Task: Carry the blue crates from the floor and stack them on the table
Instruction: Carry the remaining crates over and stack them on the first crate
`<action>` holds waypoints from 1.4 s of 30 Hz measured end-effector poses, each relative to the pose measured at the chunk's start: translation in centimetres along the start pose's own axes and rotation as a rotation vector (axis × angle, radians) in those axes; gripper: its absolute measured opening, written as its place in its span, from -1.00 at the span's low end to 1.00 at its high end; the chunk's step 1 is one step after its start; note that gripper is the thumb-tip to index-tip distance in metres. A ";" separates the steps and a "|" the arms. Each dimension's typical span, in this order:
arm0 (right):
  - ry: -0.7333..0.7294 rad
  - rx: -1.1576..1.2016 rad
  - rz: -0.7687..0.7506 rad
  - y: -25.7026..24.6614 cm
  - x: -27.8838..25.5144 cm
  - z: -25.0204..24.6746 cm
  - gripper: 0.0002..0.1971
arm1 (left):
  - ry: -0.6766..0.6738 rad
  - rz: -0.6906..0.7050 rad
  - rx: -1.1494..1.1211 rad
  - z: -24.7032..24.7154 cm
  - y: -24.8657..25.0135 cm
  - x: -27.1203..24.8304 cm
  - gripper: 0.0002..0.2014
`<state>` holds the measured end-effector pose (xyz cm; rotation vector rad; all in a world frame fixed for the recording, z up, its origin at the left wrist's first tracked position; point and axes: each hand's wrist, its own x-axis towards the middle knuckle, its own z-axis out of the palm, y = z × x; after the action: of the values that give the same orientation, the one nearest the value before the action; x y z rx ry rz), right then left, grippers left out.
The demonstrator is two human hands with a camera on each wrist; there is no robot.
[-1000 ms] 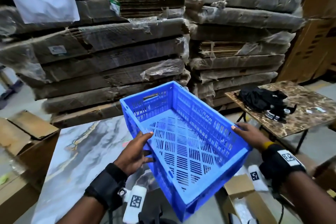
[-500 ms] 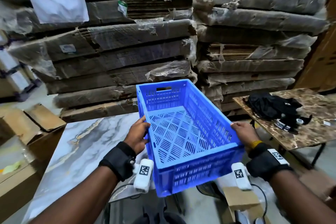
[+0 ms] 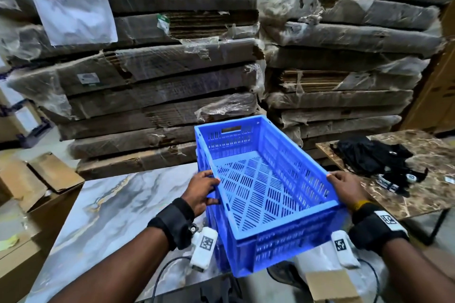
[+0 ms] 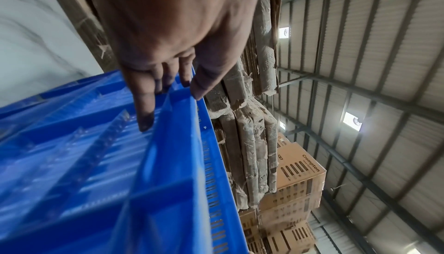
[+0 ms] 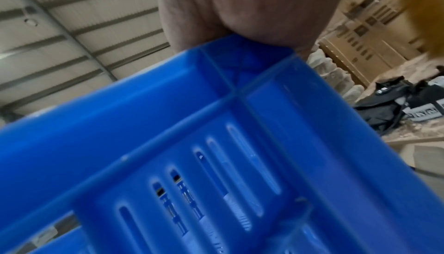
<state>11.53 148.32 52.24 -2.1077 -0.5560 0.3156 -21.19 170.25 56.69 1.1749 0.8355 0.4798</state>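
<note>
Head cam: my left hand (image 3: 200, 191) and right hand (image 3: 346, 188) grip the long rims of the slotted blue plastic crate (image 3: 266, 192), above the grey marble-look table (image 3: 103, 209). Left wrist cam: fingers (image 4: 144, 106) hooked under the rim. Right wrist cam: fingers hidden, palm against the rim. Seems light and rigid, so rims work fine.

We count one blue crate (image 3: 266, 189), held by two hands: one left hand (image 3: 200, 190), one right hand (image 3: 346, 188). We see two tables: one grey marble table (image 3: 105, 216) and one brown marble table (image 3: 428, 194). Two stacks of wrapped flat cardboard (image 3: 157, 86) stand behind. One open carton (image 3: 39, 179) sits at left.
</note>
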 end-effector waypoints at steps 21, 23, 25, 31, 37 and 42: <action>0.029 -0.119 -0.120 -3.6 6.1 5.6 -0.79 | 0.018 0.012 0.024 -3.9 1.9 11.6 -0.72; -0.010 -0.079 -0.103 -3.3 6.4 5.5 -0.84 | 0.006 0.016 0.031 -3.8 1.8 11.6 -0.77; -0.033 -0.038 -0.093 -2.9 6.7 5.5 -0.85 | 0.006 0.026 0.037 -3.8 1.8 11.5 -0.80; -0.064 0.021 -0.076 -2.6 6.6 5.5 -0.84 | 0.062 0.072 0.142 -3.7 1.4 11.0 -0.72; -0.033 0.000 -0.056 -3.3 5.7 6.1 -0.84 | 0.156 0.141 0.286 -2.8 1.4 10.5 -0.72; -0.027 -0.020 -0.044 -3.1 5.4 6.4 -0.85 | 0.176 0.170 0.401 -2.3 1.5 9.7 -0.68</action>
<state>12.64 157.12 51.13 -2.1101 -0.6234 0.3144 -16.88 179.16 54.64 1.5985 1.0180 0.5772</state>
